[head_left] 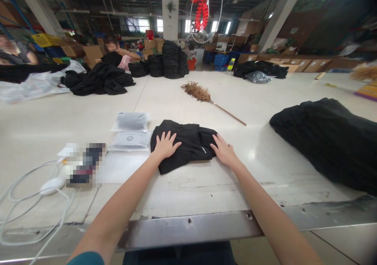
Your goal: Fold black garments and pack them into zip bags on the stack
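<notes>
A black garment [191, 141] with small white lettering near its right end lies loosely folded on the table. My left hand [167, 145] rests flat on its left part, fingers spread. At the garment's right edge, my right hand [224, 150] touches the cloth with fingers stretched out. Just left of the garment are a clear plastic bag with a round mark [129, 140], a second filled clear bag [132, 121] behind it, and a flat translucent bag [119, 168] in front.
A feather duster [200, 93] lies beyond the garment. A large black cloth pile [326, 139] fills the right side. White cable [32, 202] curls at the left front. Black stacks [171, 60] stand at the back, and a person [118, 56] is behind the black heap [98, 78].
</notes>
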Tool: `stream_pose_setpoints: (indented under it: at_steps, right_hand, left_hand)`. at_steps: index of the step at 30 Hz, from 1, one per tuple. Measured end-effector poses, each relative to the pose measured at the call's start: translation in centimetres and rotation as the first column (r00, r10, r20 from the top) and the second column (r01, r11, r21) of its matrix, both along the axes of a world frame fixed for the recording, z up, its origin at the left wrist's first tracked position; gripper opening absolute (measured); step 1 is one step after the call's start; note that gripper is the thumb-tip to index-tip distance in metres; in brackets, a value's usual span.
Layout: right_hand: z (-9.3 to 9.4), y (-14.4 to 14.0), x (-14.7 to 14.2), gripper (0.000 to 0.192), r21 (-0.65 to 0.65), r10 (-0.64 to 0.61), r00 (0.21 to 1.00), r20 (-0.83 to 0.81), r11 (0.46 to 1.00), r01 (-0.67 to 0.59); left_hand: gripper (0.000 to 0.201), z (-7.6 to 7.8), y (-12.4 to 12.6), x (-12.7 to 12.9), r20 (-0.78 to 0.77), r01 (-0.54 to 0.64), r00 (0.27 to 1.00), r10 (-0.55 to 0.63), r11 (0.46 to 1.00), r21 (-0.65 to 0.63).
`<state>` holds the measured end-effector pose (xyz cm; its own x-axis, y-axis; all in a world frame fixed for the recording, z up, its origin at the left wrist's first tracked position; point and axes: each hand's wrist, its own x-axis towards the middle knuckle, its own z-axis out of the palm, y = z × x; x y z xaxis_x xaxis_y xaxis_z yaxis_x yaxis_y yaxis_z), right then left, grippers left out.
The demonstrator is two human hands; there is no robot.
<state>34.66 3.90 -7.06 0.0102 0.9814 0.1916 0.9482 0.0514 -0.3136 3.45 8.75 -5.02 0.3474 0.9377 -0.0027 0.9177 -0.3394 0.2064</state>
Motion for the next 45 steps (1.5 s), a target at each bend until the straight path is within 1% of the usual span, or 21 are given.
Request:
stream_pose_setpoints:
  at_steps: [2, 4, 6, 8, 10, 12, 15, 17, 19, 22, 24, 26, 28, 29, 30, 32, 34, 36, 38, 42, 45]
  right_hand:
    - [-0.2, 0.0, 1.3, 0.053, 0.126, -0.075, 0.989, -0.126, 0.988, 0.091]
    - [0.0, 0.0, 2.2, 0.050, 0.215, -0.141, 0.966, -0.216, 0.958, 0.188]
    - [0.1, 0.1, 2.3, 0.046, 0.216, -0.192, 0.955, -0.227, 0.946, 0.242]
    - [0.2, 0.1, 1.6, 0.042, 0.169, -0.230, 0.954, -0.191, 0.950, 0.263]
    - [0.4, 0.1, 0.5, 0.040, 0.154, -0.251, 0.956, -0.153, 0.949, 0.274]
    - [0.8, 0.1, -0.4, 0.036, 0.189, -0.269, 0.952, -0.149, 0.937, 0.294]
    - [1.8, -0.2, -0.5, 0.029, 0.234, -0.275, 0.924, -0.265, 0.911, 0.339]
    - [2.3, -0.5, 0.2, 0.027, 0.173, -0.289, 0.884, -0.367, 0.913, 0.370]
    - [2.6, -0.9, 1.1, 0.025, 0.037, -0.327, 0.868, -0.373, 0.930, 0.365]
    - [2.7, -1.4, 2.4, 0.022, -0.174, -0.375, 0.906, -0.197, 0.923, 0.344]
    - [2.9, -1.6, 2.9, 0.026, -0.247, -0.364, 0.929, -0.073, 0.909, 0.337]
    - [3.5, -1.6, 3.0, 0.037, -0.225, -0.335, 0.942, 0.012, 0.917, 0.329]
    - [4.6, -1.3, 2.5, 0.045, -0.114, -0.284, 0.956, 0.070, 0.950, 0.291]
    - [5.2, -0.8, 1.9, 0.046, -0.043, -0.253, 0.964, 0.087, 0.965, 0.257]
    - [6.0, -0.2, 1.2, 0.044, 0.024, -0.210, 0.973, 0.093, 0.978, 0.209]
    - [7.4, 1.6, -1.0, 0.035, 0.117, -0.074, 0.995, 0.064, 0.991, 0.066]
    - [8.5, 4.1, -4.0, 0.030, 0.154, 0.136, 0.991, 0.004, 0.979, -0.135]
    - [9.0, 6.9, -7.5, 0.027, 0.130, 0.317, 0.948, -0.020, 0.941, -0.312]
    - [8.8, 9.5, -11.1, 0.027, 0.078, 0.405, 0.914, -0.030, 0.912, -0.402]
    - [7.5, 13.2, -16.6, 0.037, -0.075, 0.466, 0.878, -0.106, 0.877, -0.475]
    - [6.6, 15.2, -18.8, 0.037, -0.123, 0.500, 0.856, -0.127, 0.849, -0.514]
  left_hand:
    - [0.070, 0.7, -0.3, 0.2, 0.018, 0.022, 1.000, -0.023, 1.000, 0.018]
    - [0.064, 1.6, -1.3, 0.8, 0.059, 0.064, 0.996, -0.068, 0.996, 0.067]
    - [0.060, 2.2, -3.0, 1.6, 0.122, 0.122, 0.984, -0.133, 0.988, 0.092]
    - [0.061, 2.5, -5.0, 2.6, 0.176, 0.194, 0.963, -0.202, 0.979, 0.066]
    - [0.064, 2.3, -6.7, 3.4, 0.197, 0.269, 0.943, -0.269, 0.963, 0.025]
    - [0.070, 1.7, -7.8, 3.9, 0.177, 0.330, 0.929, -0.325, 0.944, 0.001]
    - [0.081, 0.8, -8.3, 3.7, 0.120, 0.338, 0.933, -0.340, 0.940, 0.039]
    - [0.081, 0.5, -8.0, 3.0, 0.097, 0.287, 0.951, -0.292, 0.956, 0.066]
    - [0.073, 0.5, -7.3, 2.1, 0.091, 0.223, 0.970, -0.227, 0.973, 0.058]
    - [0.060, 0.9, -6.2, 0.6, 0.092, 0.110, 0.989, -0.117, 0.991, 0.070]
    - [0.055, 1.3, -5.6, -0.3, 0.087, 0.030, 0.995, -0.042, 0.992, 0.126]
    - [0.049, 1.8, -5.0, -1.0, 0.092, -0.026, 0.996, 0.009, 0.982, 0.188]
    - [0.043, 2.3, -4.6, -1.6, 0.113, -0.053, 0.993, 0.026, 0.969, 0.242]
    - [0.040, 2.5, -4.5, -1.9, 0.126, -0.068, 0.991, 0.035, 0.960, 0.270]
    - [0.037, 2.8, -4.4, -2.1, 0.134, -0.085, 0.990, 0.047, 0.951, 0.296]
    - [0.033, 3.1, -4.4, -2.4, 0.132, -0.117, 0.988, 0.078, 0.938, 0.326]
    - [0.031, 3.3, -4.6, -2.5, 0.111, -0.126, 0.989, 0.095, 0.938, 0.322]
    - [0.031, 3.5, -5.3, -2.5, 0.092, -0.100, 0.993, 0.075, 0.946, 0.308]
    - [0.030, 3.5, -6.2, -2.2, 0.086, -0.046, 0.996, 0.021, 0.951, 0.306]
    - [0.027, 3.4, -8.3, -1.3, 0.088, 0.107, 0.986, -0.140, 0.945, 0.311]
    - [0.025, 3.1, -9.3, -0.9, 0.129, 0.136, 0.975, -0.179, 0.947, 0.290]
